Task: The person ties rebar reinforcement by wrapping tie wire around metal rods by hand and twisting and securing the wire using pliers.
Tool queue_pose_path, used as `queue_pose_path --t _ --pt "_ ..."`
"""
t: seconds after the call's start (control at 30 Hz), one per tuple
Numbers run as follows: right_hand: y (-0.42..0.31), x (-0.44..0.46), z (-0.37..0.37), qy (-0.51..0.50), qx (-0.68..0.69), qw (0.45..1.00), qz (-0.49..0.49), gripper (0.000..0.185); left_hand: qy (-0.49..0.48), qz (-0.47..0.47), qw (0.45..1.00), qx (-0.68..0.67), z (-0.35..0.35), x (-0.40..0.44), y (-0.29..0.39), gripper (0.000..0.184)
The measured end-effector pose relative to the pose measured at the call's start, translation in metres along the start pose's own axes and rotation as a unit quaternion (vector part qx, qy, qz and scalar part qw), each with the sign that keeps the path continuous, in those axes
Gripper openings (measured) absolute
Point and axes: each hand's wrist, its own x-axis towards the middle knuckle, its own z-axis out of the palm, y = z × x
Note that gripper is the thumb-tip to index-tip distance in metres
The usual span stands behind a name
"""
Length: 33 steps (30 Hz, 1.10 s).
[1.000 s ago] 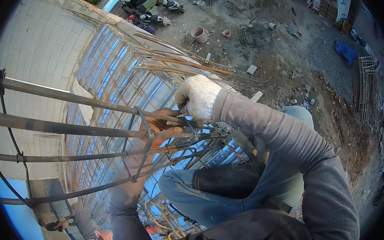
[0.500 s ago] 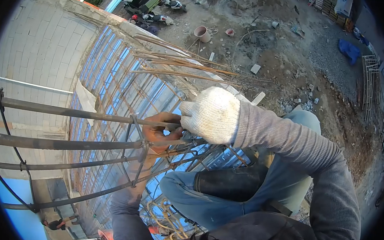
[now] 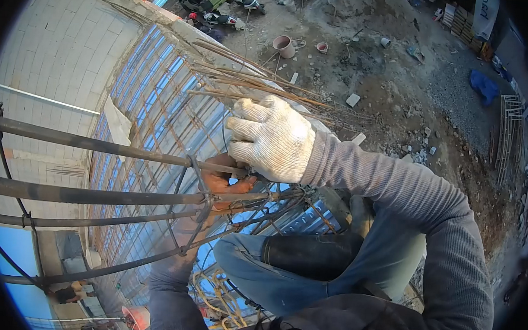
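Note:
My left hand [image 3: 229, 187] is bare and closed around the end of the upper rebar [image 3: 114, 150], thumb and fingers pinching near its tip. Just above it is my right hand [image 3: 271, 138] in a white knit glove, fingers curled and their grip turned from view. A thin dark wire [image 3: 224, 129] arcs beside the gloved fingertips; whether they hold it is unclear. Bent steel stirrups [image 3: 201, 185] cross several long bars of the cage, including a thick middle rebar [image 3: 93, 195]. Bars and ties converge below my hands.
My bent legs in jeans [image 3: 281, 281] are close below. A rebar grid [image 3: 158, 116] over blue sheeting drops away beneath. A block wall [image 3: 53, 49] is at left, with a person [image 3: 72, 292] lower left. On the ground far below are a bucket [image 3: 284, 46] and rubble.
My right hand has risen slightly and shifted left, its curled fingers now facing the camera more. The left hand stays at the bar's end. The view has shifted a little.

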Motion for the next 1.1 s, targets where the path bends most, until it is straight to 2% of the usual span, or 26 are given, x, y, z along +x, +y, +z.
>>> queue_pose_path --t 0.03,0.07,0.1,0.17,0.2,0.3,0.37,0.4,0.43,0.47,0.5,0.53,0.6,0.63,0.67,0.7,0.73,0.77,0.8,0.83,0.87,0.9,0.93,0.97,1.03,1.1 --pt "0.002 -0.012 0.007 -0.079 0.102 0.991 0.029 0.024 -0.016 -0.007 1.0 -0.008 -0.002 -0.001 0.001 0.035" --pt "0.003 -0.02 0.009 -0.032 0.142 0.989 0.026 0.028 -0.029 0.028 0.999 0.018 -0.005 0.001 -0.004 0.031" --pt "0.003 -0.029 0.01 -0.034 0.144 0.989 0.021 0.028 -0.024 0.03 0.999 0.019 -0.006 -0.001 -0.006 0.031" --pt "-0.002 -0.035 0.004 -0.104 0.26 0.947 0.159 0.032 0.009 -0.024 1.0 0.001 -0.003 -0.002 -0.002 0.033" --pt "-0.004 -0.032 0.0 -0.11 0.293 0.933 0.176 0.033 0.034 0.01 0.997 -0.068 0.001 0.001 -0.004 0.044" --pt "0.005 -0.029 0.005 -0.133 0.297 0.935 0.14 0.036 0.025 0.022 0.996 -0.08 -0.003 0.003 -0.012 0.053" --pt "0.004 -0.021 0.005 -0.122 0.338 0.923 0.134 0.036 0.022 0.017 0.997 -0.071 -0.001 0.001 -0.011 0.055" --pt "0.009 -0.02 0.009 -0.142 0.303 0.934 0.128 0.035 0.022 0.0 0.998 -0.057 -0.002 0.0 -0.003 0.056" --pt "0.008 -0.011 0.009 -0.141 0.295 0.939 0.103 0.035 0.041 0.002 0.995 -0.087 0.004 0.001 0.014 0.057" --pt "0.011 -0.009 0.019 -0.133 0.334 0.928 0.1 0.032 0.015 0.024 0.997 -0.067 -0.002 0.001 0.004 0.055" --pt "0.009 -0.005 0.02 -0.148 0.348 0.918 0.121 0.03 0.006 -0.016 0.985 -0.17 0.001 -0.001 -0.02 0.06" --pt "0.018 -0.007 0.026 -0.215 0.339 0.903 0.154 0.031 -0.011 0.013 0.988 -0.155 -0.001 -0.001 -0.02 0.066" --pt "0.017 -0.006 0.035 -0.215 0.45 0.823 0.272 0.015 0.017 0.024 0.99 -0.141 -0.003 -0.005 -0.017 0.071" --pt "0.013 -0.005 0.038 -0.216 0.509 0.757 0.348 0.013 0.024 0.03 0.985 -0.171 -0.001 -0.006 -0.019 0.074" --pt "0.018 -0.008 0.053 -0.232 0.504 0.751 0.358 0.018 0.024 0.056 0.981 -0.185 0.003 -0.002 -0.033 0.073" --pt "0.027 -0.014 0.048 -0.241 0.484 0.777 0.322 0.02 0.019 0.081 0.976 -0.202 0.005 0.006 -0.038 0.073" --pt "0.038 -0.015 0.05 -0.305 0.436 0.803 0.268 0.021 -0.009 0.016 0.989 -0.15 -0.003 0.003 -0.03 0.083" --pt "0.049 -0.013 0.054 -0.365 0.384 0.821 0.214 0.021 0.002 0.03 0.989 -0.148 -0.006 0.007 -0.038 0.083" --pt "0.061 -0.014 0.057 -0.372 0.378 0.823 0.203 0.021 0.014 0.045 0.988 -0.148 -0.002 0.016 -0.059 0.086" --pt "0.072 -0.017 0.061 -0.382 0.412 0.795 0.23 0.02 0.023 0.058 0.987 -0.15 -0.001 0.019 -0.07 0.089" --pt "0.081 -0.019 0.061 -0.392 0.444 0.764 0.257 0.018 0.042 0.079 0.984 -0.152 0.001 0.013 -0.058 0.049" --pt "0.083 -0.015 0.061 -0.4 0.44 0.765 0.247 0.018 0.053 0.087 0.983 -0.151 -0.005 0.01 -0.06 0.049" --pt "0.085 -0.01 0.063 -0.424 0.474 0.724 0.267 0.021 0.065 0.091 0.983 -0.143 0.004 0.058 -0.057 0.049" --pt "0.088 -0.007 0.067 -0.448 0.506 0.679 0.287 0.024 0.077 0.094 0.983 -0.134 0.007 0.059 -0.057 0.049" --pt "0.098 -0.012 0.079 -0.448 0.515 0.666 0.3 0.022 0.1 0.094 0.983 -0.121 0.004 0.039 -0.058 0.049" --pt "0.119 -0.026 0.096 -0.42 0.533 0.647 0.347 0.021 0.114 0.091 0.984 -0.106 0.006 0.073 -0.058 0.05"
